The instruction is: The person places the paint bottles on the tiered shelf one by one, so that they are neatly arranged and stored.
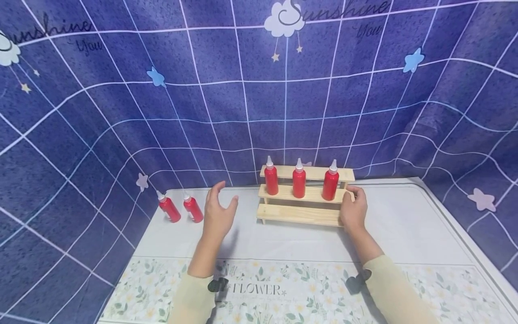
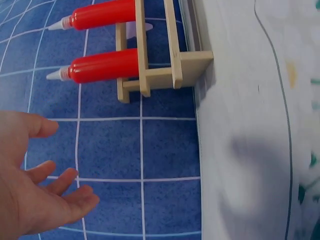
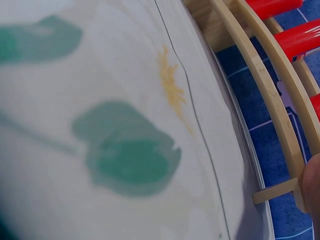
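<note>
A three-tier wooden display rack stands at the back of the table. Three red squeeze bottles with white pointed nozzles are lined up on its middle tier: the left one, the centre one and the right one. My right hand grips the rack's right end; the right wrist view catches only a sliver of that hand. Between the rack and two more red bottles on the left, my left hand hovers with fingers spread, holding nothing. The left wrist view shows its palm bare.
The white table carries a floral mat along its front. A blue gridded curtain hangs close behind the rack and down both sides. The outer left bottle stands near the table's left edge.
</note>
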`<action>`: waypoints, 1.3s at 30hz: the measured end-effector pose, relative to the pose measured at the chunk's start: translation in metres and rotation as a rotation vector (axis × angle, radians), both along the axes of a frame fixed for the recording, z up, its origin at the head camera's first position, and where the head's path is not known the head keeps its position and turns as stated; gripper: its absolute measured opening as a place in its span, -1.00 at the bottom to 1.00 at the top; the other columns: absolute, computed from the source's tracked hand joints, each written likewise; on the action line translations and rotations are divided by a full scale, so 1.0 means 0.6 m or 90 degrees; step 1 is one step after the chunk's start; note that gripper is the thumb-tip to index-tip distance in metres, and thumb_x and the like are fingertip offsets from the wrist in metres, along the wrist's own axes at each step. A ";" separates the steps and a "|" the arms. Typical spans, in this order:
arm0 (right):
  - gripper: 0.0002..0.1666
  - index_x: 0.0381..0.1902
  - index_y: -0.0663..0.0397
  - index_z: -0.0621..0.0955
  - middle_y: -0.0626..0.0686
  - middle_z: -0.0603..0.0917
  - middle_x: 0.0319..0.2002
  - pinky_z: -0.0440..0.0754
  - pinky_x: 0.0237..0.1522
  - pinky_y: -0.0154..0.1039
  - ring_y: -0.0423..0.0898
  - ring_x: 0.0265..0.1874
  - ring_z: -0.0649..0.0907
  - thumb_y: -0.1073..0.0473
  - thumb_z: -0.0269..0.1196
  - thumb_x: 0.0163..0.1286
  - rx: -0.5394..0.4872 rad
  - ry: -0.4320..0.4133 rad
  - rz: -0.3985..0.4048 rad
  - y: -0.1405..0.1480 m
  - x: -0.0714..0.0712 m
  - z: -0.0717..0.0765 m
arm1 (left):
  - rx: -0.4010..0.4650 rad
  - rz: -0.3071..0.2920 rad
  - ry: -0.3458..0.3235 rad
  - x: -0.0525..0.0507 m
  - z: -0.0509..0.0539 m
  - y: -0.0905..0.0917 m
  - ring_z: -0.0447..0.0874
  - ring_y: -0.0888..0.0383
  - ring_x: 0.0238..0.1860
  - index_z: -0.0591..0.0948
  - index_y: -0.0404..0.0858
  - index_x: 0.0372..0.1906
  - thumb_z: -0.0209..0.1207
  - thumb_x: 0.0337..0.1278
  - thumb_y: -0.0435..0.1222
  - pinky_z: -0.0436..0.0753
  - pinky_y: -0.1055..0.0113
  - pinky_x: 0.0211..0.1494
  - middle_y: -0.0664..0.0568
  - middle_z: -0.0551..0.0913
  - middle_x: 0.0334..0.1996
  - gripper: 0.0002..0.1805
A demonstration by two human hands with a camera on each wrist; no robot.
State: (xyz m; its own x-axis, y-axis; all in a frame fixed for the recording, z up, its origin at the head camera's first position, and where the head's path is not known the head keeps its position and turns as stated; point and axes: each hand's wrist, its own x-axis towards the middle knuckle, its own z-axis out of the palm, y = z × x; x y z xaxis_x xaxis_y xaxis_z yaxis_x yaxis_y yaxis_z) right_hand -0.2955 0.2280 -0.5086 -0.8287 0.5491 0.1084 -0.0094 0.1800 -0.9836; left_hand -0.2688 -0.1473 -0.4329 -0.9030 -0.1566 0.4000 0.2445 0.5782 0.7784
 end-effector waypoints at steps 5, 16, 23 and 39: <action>-0.56 0.32 0.23 0.46 0.26 0.46 0.50 0.12 0.74 0.12 0.19 0.67 0.25 0.26 -0.05 0.58 0.003 0.000 -0.002 -0.001 -0.001 -0.002 | 0.012 0.017 0.007 0.002 0.010 -0.021 0.39 -0.13 0.57 0.44 -0.21 0.49 0.31 0.36 -0.23 0.34 -0.12 0.67 -0.13 0.50 0.46 -0.35; -0.55 0.35 0.24 0.44 0.26 0.46 0.50 0.11 0.74 0.11 0.18 0.68 0.24 0.24 -0.07 0.60 0.012 0.003 0.006 0.004 -0.004 -0.005 | 0.011 0.060 0.048 -0.004 0.005 -0.057 0.31 -0.16 0.60 0.48 -0.22 0.46 0.34 0.31 -0.28 0.29 -0.21 0.66 -0.15 0.43 0.51 -0.37; -0.57 0.32 0.25 0.46 0.27 0.49 0.46 0.14 0.73 0.13 0.19 0.66 0.28 0.25 -0.05 0.59 0.014 0.010 0.000 0.005 -0.003 -0.008 | 0.046 0.115 0.098 -0.009 -0.003 -0.071 0.10 -0.19 0.66 0.53 -0.26 0.38 0.36 0.21 -0.35 0.32 -0.22 0.65 -0.20 0.25 0.59 -0.39; -0.58 0.31 0.24 0.48 0.28 0.50 0.46 0.14 0.73 0.14 0.20 0.65 0.29 0.25 -0.04 0.59 0.009 0.013 -0.003 0.003 -0.005 -0.009 | 0.112 0.186 0.118 -0.026 -0.016 -0.115 0.05 -0.22 0.68 0.28 -0.20 0.61 0.36 0.17 -0.39 0.08 -0.23 0.74 -0.25 0.21 0.61 -0.11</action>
State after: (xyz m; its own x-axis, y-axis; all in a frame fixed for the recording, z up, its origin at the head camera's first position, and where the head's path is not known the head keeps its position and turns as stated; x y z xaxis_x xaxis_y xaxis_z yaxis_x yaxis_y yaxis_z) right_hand -0.2983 0.2297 -0.5140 -0.8239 0.5509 0.1328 -0.0283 0.1941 -0.9806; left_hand -0.2843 -0.2165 -0.4426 -0.7251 -0.4773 0.4964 0.2350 0.5060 0.8299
